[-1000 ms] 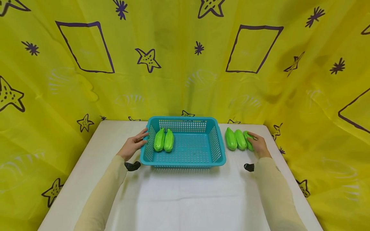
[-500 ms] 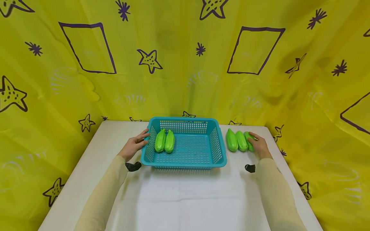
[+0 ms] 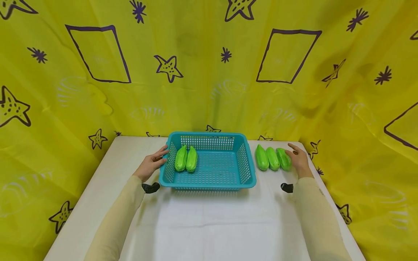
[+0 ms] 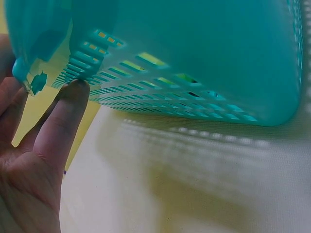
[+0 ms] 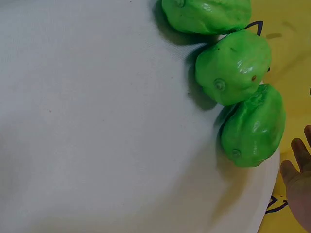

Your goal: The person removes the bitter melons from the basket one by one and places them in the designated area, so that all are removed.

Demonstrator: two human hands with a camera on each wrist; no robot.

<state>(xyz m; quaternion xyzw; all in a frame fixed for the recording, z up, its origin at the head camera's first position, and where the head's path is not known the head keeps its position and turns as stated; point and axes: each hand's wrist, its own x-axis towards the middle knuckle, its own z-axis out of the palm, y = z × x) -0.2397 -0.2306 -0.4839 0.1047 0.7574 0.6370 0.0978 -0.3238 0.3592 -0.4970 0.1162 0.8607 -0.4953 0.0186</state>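
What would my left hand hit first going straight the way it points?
Your left hand would meet the teal basket first: its fingers seem to touch its side. Beyond, probably the nearer green vegetable inside, though depth is unclear.

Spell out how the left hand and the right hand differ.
The left hand touches the left side of the blue basket; the right hand holds nothing and stands clear of the nearest green vegetable. The left hand's fingers point forward and rightward; the right hand's point forward and leftward. Both come out of pale sleeves.
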